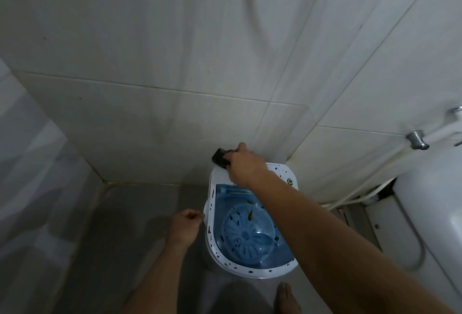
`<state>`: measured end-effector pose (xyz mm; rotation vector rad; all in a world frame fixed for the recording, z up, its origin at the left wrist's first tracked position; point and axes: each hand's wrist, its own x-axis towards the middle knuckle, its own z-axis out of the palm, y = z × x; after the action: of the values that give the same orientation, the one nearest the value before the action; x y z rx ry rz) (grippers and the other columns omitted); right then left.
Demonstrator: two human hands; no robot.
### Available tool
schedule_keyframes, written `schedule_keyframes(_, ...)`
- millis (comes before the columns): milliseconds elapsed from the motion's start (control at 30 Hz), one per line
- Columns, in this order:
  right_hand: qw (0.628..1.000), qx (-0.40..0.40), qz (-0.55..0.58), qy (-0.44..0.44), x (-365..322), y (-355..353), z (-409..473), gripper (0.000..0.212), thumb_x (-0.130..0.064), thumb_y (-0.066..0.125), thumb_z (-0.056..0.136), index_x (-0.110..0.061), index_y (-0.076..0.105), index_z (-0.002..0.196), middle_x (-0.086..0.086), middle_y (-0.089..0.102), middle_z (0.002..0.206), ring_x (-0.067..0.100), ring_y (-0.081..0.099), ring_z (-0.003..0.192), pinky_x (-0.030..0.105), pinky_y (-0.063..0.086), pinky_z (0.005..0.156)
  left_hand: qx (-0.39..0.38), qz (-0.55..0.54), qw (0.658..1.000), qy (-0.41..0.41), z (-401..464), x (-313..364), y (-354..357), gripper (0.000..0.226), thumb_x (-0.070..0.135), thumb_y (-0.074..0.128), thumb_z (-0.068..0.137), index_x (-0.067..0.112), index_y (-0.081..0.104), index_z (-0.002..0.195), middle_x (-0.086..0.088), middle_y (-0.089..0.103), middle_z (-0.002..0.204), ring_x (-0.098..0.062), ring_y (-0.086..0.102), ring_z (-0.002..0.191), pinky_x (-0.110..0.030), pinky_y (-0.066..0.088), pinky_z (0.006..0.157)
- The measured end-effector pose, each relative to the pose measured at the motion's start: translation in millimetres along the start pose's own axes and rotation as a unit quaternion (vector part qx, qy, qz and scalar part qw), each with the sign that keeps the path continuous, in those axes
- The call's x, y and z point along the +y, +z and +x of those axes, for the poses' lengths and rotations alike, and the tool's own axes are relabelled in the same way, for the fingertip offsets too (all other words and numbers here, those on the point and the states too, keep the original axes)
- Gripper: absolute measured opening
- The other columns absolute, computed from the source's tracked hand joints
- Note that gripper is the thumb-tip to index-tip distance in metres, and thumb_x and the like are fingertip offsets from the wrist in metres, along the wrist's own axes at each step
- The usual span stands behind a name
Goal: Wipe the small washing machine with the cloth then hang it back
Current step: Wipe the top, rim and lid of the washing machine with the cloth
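Two hands show. The right hand [246,165] keeps a tight grip on a dark cloth [221,155], bunched and jutting left past the knuckles, over the far back rim of the small washing machine [250,272] in the tiled corner. The left hand [184,223], loosely curled and holding nothing, hovers just beside the machine's left rim.

No legible txt, incl. on washing machine [252,258].
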<state>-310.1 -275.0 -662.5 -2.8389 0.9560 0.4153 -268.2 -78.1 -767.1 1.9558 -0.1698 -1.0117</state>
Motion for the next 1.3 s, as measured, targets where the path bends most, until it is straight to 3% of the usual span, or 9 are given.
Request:
schedule_keyframes(133, 0.996, -0.005, -0.036, -0.081, -13.6, 28.8, -23.6, 0.049, -0.023, 0.062, 0.094, -0.027, 0.051, 0.142, 0.014, 0.039, 0.133, 0.034, 0.057, 0.104, 0.047, 0.055, 0.082, 0.003, 0.001, 1.0, 0.0, 3.1, -0.8, -0.9, 0.013, 0.018, 0.07, 0.089, 0.024, 0.069, 0.078, 0.004, 0.071, 0.085, -0.016, 0.066, 0.087, -0.03, 0.048, 0.083)
schedule_keyframes(233, 0.993, -0.031, 0.026, -0.109, -11.1, 27.1, -27.4, 0.044, -0.029, 0.057, 0.098, -0.032, 0.053, 0.142, 0.011, 0.043, 0.128, 0.035, 0.06, 0.103, 0.045, 0.054, 0.083, 0.008, -0.008, 1.0, 0.003, 2.6, -1.4, -0.7, 0.015, 0.015, 0.071, 0.088, 0.024, 0.068, 0.075, 0.003, 0.071, 0.082, -0.017, 0.066, 0.084, -0.03, 0.049, 0.083)
schedule_keyframes(433, 0.991, 0.085, 0.102, 0.022, 12.9, 20.6, -20.5, 0.042, -0.037, 0.049, 0.102, -0.025, 0.051, 0.142, 0.012, 0.042, 0.127, 0.034, 0.057, 0.103, 0.045, 0.055, 0.084, 0.0, -0.004, 1.0, 0.0, 1.1, -0.9, -1.4, 0.012, 0.017, 0.069, 0.089, 0.024, 0.071, 0.08, 0.003, 0.073, 0.087, -0.016, 0.066, 0.087, -0.036, 0.052, 0.087)
schedule_keyframes(500, 0.991, 0.091, 0.092, 0.029, 8.8, 27.9, -24.5, 0.042, -0.038, 0.045, 0.104, -0.023, 0.048, 0.142, 0.013, 0.039, 0.13, 0.034, 0.054, 0.108, 0.046, 0.055, 0.086, -0.002, 0.001, 1.0, -0.001, 0.7, -1.2, -1.7, 0.01, 0.018, 0.069, 0.09, 0.024, 0.071, 0.081, 0.003, 0.073, 0.088, -0.016, 0.066, 0.088, -0.038, 0.053, 0.088)
schedule_keyframes(700, 0.989, 0.058, -0.003, -0.137, -2.0, 47.5, -38.6, 0.047, -0.027, 0.053, 0.099, -0.029, 0.044, 0.144, 0.013, 0.04, 0.13, 0.031, 0.049, 0.108, 0.05, 0.055, 0.081, 0.002, 0.016, 1.0, 0.001, 1.6, -1.6, -1.1, 0.01, 0.021, 0.069, 0.09, 0.026, 0.069, 0.081, 0.004, 0.073, 0.088, -0.016, 0.067, 0.088, -0.036, 0.053, 0.087)
schedule_keyframes(900, 0.992, 0.117, 0.036, -0.029, 11.2, 40.8, -38.0, 0.052, -0.02, 0.055, 0.097, -0.025, 0.042, 0.148, 0.014, 0.039, 0.133, 0.031, 0.05, 0.108, 0.047, 0.056, 0.082, -0.002, 0.012, 1.0, -0.004, 3.1, -0.5, -0.4, 0.011, 0.018, 0.069, 0.09, 0.022, 0.07, 0.08, 0.002, 0.073, 0.086, -0.018, 0.067, 0.087, -0.039, 0.053, 0.09)
schedule_keyframes(1033, 0.99, 0.094, 0.031, -0.101, 10.2, 50.4, -45.8, 0.055, -0.024, 0.056, 0.098, -0.028, 0.037, 0.15, 0.014, 0.04, 0.133, 0.03, 0.05, 0.109, 0.047, 0.055, 0.085, -0.003, 0.016, 1.0, -0.003, 2.9, -0.7, -1.0, 0.009, 0.02, 0.07, 0.089, 0.024, 0.07, 0.081, 0.001, 0.073, 0.089, -0.018, 0.067, 0.09, -0.041, 0.053, 0.092)
schedule_keyframes(1167, 0.99, 0.123, 0.015, -0.074, 10.4, 52.4, -42.2, 0.062, -0.02, 0.061, 0.094, -0.027, 0.038, 0.15, 0.016, 0.04, 0.133, 0.032, 0.05, 0.107, 0.05, 0.055, 0.084, 0.003, 0.008, 1.0, -0.001, 3.1, -0.3, -0.7, 0.009, 0.018, 0.072, 0.088, 0.022, 0.072, 0.08, -0.001, 0.075, 0.088, -0.02, 0.068, 0.089, -0.041, 0.053, 0.091)
schedule_keyframes(1300, 0.982, 0.093, -0.01, -0.166, 0.6, 55.4, -45.4, 0.06, -0.019, 0.06, 0.093, -0.032, 0.041, 0.148, 0.014, 0.042, 0.13, 0.031, 0.048, 0.105, 0.047, 0.049, 0.081, 0.005, 0.0, 1.0, -0.007, 4.1, -0.5, -0.8, 0.011, 0.014, 0.072, 0.087, 0.02, 0.071, 0.078, -0.004, 0.074, 0.086, -0.024, 0.068, 0.089, -0.039, 0.053, 0.089)
